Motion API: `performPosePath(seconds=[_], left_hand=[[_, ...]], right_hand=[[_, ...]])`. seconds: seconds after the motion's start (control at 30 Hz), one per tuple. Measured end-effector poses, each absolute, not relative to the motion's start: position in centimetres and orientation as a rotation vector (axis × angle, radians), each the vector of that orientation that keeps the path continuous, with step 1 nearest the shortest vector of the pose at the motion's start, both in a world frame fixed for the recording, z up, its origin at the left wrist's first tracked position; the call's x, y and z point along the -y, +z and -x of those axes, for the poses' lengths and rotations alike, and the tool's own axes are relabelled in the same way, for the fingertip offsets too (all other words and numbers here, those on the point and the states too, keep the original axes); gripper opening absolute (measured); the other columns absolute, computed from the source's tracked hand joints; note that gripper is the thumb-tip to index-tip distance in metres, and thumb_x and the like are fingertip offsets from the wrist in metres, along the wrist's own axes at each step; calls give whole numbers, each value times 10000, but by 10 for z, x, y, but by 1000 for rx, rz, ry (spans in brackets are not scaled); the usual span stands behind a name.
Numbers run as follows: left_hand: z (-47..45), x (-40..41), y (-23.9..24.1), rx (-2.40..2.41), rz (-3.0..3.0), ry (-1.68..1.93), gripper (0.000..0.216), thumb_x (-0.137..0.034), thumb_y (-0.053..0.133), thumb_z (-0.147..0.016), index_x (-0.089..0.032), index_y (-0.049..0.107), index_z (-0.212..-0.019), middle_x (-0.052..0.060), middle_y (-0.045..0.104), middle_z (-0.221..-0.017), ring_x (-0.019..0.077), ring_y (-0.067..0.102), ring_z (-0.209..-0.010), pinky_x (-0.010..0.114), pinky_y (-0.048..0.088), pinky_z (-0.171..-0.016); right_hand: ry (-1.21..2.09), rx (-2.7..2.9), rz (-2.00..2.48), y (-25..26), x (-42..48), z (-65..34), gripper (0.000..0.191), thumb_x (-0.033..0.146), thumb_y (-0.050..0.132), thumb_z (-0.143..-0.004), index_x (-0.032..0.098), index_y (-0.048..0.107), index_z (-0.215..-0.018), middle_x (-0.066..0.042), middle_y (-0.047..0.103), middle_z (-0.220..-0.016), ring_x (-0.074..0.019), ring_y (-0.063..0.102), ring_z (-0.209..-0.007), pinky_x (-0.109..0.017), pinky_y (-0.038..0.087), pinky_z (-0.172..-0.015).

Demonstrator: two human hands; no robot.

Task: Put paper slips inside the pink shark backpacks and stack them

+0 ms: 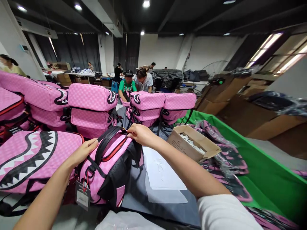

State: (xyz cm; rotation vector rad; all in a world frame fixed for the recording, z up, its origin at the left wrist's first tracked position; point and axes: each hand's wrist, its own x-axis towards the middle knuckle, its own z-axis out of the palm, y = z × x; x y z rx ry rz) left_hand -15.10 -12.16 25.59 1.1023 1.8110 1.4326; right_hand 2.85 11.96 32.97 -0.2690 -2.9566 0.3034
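A pink checkered backpack [112, 145] with black straps lies in front of me, its red-edged zipper partly showing along the top. My left hand [86, 150] grips the backpack's near left side, beside the black carry handle [102, 145]. At the far end of the zipper, my right hand [139, 132] has its fingers pinched on what looks like the zipper pull [123, 128], mostly covered by the fingertips. A grey hang tag [82, 195] dangles from a red cord at the backpack's near side.
Left of me lies a pink backpack with a shark-mouth print [40, 156]. Stacked pink backpacks [92, 99] line the far side. To the right are white paper sheets [165, 172], a cardboard box [184, 147] of small white pieces and a green-walled bin [261, 169]. Two people work opposite.
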Motion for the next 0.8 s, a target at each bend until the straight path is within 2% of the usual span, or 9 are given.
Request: performPosePath(seconds=[0.1,0.2,0.4,0.5,0.63,0.73,0.8], left_hand=[[152,127,253,-1708,-1104,1414,624,-651,658,-818,-196,706,-1242,93,700,-1276,316,589,-1258,446,357,-1173],[148,130,249,-1589,-976,1486,640,-654,686,-791,-194,710,-1236,104,720,-1233,335,606,-1236,467,419,-1125],[142,129,244,-1535,-847,1608,581,-602,793,-705,-191,758,-1114,94,749,-1158,342,639,-1182,452,484,-1054],[141,129,241,-1516,-784,1669,592,-595,816,-679,-187,757,-1104,91,764,-1107,339,670,-1126,444,522,-1000],[136,136,236,-1490,-641,1791,651,-605,832,-649,-177,741,-1131,94,774,-1063,325,712,-1028,424,563,-921],[123,146,232,-1456,-546,1867,662,-591,845,-636,-163,741,-1130,108,777,-1050,330,719,-1008,425,571,-902],[112,147,232,-1457,-528,1903,662,-591,844,-633,-159,746,-1125,113,776,-1054,340,708,-1044,432,562,-922]], right_hand=[[345,3031,210,340,-122,-25,151,184,649,-916,168,770,-1005,-72,705,-1007,-173,648,-896,-232,401,-713],[385,3086,185,343,-123,-24,188,107,618,-904,156,755,-1023,-65,716,-997,-158,652,-884,-216,404,-713],[-228,3050,391,330,-105,-13,260,183,459,-991,143,697,-1089,-119,702,-1033,-221,658,-918,-282,385,-682],[-371,3083,317,330,-104,2,267,199,454,-994,168,700,-1093,-111,692,-1013,-220,649,-916,-297,372,-696],[-535,3008,167,348,-98,-4,278,134,453,-967,158,691,-1109,-125,668,-1047,-222,616,-951,-319,337,-764],[-534,2986,161,362,-70,-37,241,117,457,-962,140,692,-1006,-124,662,-954,-208,594,-870,-322,310,-744],[-400,3040,88,362,-46,-61,229,121,454,-971,144,681,-942,-103,659,-889,-186,576,-795,-312,301,-707]])
